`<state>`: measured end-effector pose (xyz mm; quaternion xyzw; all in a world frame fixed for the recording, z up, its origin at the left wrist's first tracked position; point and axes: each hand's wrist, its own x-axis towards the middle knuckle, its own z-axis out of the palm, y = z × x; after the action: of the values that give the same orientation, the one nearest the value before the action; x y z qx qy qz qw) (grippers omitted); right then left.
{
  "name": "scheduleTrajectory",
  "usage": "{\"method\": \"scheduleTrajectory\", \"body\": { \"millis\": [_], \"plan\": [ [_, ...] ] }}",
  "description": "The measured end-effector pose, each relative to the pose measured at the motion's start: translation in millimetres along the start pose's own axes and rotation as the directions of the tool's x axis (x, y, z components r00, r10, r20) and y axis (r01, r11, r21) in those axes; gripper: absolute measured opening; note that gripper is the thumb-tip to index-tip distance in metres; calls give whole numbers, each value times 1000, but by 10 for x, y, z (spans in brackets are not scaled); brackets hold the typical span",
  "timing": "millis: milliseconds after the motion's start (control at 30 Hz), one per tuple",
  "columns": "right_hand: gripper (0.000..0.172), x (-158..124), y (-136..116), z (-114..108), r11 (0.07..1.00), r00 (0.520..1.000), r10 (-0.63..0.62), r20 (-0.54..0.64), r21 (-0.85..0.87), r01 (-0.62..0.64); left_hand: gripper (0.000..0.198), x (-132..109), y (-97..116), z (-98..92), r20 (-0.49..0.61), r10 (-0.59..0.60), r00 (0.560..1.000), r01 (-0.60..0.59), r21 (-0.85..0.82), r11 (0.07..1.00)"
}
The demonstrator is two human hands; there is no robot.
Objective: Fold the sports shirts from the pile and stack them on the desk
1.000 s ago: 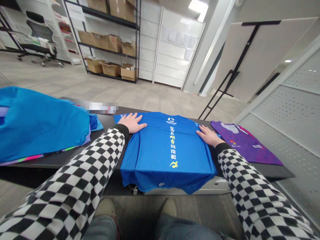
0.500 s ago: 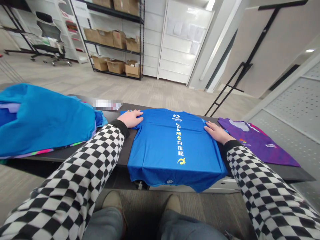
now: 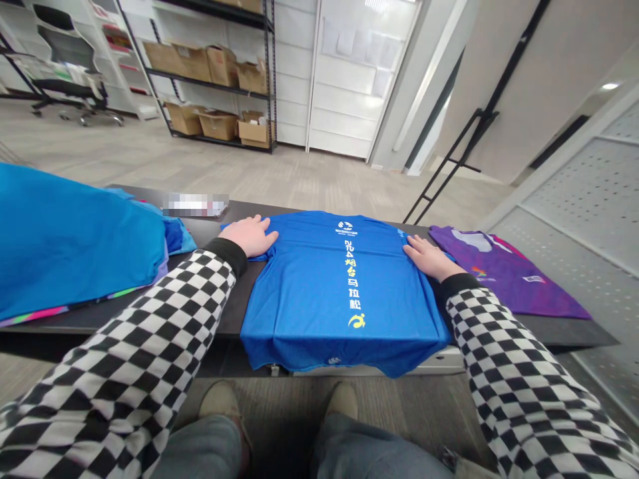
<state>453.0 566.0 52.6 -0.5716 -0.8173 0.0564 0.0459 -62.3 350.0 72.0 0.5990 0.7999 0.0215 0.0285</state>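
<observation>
Nearest are the person's tan shoes [image 3: 222,400] on the carpet, below the edge of a dark table [image 3: 224,320]. Checkered sleeves lead to both bare hands, which lie open and flat with nothing gripped. The left hand [image 3: 248,236] rests on the far left part of a blue running shirt [image 3: 324,293], and the right hand [image 3: 432,259] on its far right part. The shirt lies flat mid-table, its near hem hanging over the edge, with yellow lettering down its middle. To the left sits a bulky pile of blue garments [image 3: 70,239]; to the right lies a purple jersey [image 3: 502,279]. Beyond the pile is a pale object [image 3: 196,205], too blurred to identify. Farther off stands a metal shelf holding cardboard boxes [image 3: 214,83].
</observation>
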Motion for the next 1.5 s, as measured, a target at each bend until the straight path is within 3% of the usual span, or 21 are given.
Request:
{"method": "scheduleTrajectory", "body": {
  "millis": [100, 167, 267, 333, 467, 567, 733, 867, 933, 1000, 1067, 1133, 1267, 1400, 1500],
  "plan": [
    [71, -84, -59, -20, 1000, 1000, 0, -26, -1, 0, 80, -122, 107, -100, -37, -77, 996, 78, 27, 997],
    [68, -145, -110, -61, 1000, 993, -25, -118, 1, 25, 77, -140, 175, -142, -115, -86, 990, 89, 20, 996],
    [64, -189, -225, -139, 996, 949, -84, -305, -1, 88, 72, -58, 285, -141, -228, 69, 971, -77, -27, 997],
    [65, -170, -328, -165, 990, 935, -134, -327, 6, 144, 77, 29, 370, -103, -180, 195, 964, -210, -68, 975],
    [78, -89, -524, -78, 980, 978, -192, -79, 39, 196, 91, 143, 509, -6, 66, 270, 961, -261, -115, 958],
    [86, -76, -591, 40, 985, 984, -174, 41, 8, 174, 97, 200, 507, -7, 110, 270, 957, -257, -120, 959],
    [90, -47, -598, -4, 989, 986, -149, 74, -3, 150, 94, 481, 469, -273, 192, 274, 942, -246, -157, 956],
    [83, 206, -683, -286, 981, 971, -172, 167, -57, 184, 72, 760, 727, -530, 263, 199, 944, -187, -70, 980],
    [65, 372, -795, -369, 973, 977, -168, 134, -134, 186, 63, 812, 935, -527, 196, 103, 975, -108, 17, 994],
    [52, 489, -943, -342, 973, 984, -180, 8, -147, 179, 56, 790, 1116, -400, 20, -5, 1000, 4, 45, 999],
    [53, 526, -1093, -215, 973, 967, -227, -111, -77, 220, 54, 735, 1211, -201, -178, -2, 984, 3, 7, 1000],
    [59, 505, -1204, -49, 964, 957, -266, -113, -9, 266, 56, 699, 1210, -14, -270, 73, 960, -83, -27, 996],
    [75, 457, -1256, 134, 965, 964, -264, 32, 16, 263, 73, 762, 1085, 130, -108, 252, 962, -258, -48, 965],
    [83, 549, -1267, 24, 974, 970, -226, 89, 3, 226, 95, 924, 1086, -5, 42, 201, 979, -197, -76, 977],
    [79, 657, -1355, -116, 969, 959, -238, 151, -28, 245, 96, 1018, 1184, -140, 153, 157, 976, -145, -89, 985]
  ]
}}
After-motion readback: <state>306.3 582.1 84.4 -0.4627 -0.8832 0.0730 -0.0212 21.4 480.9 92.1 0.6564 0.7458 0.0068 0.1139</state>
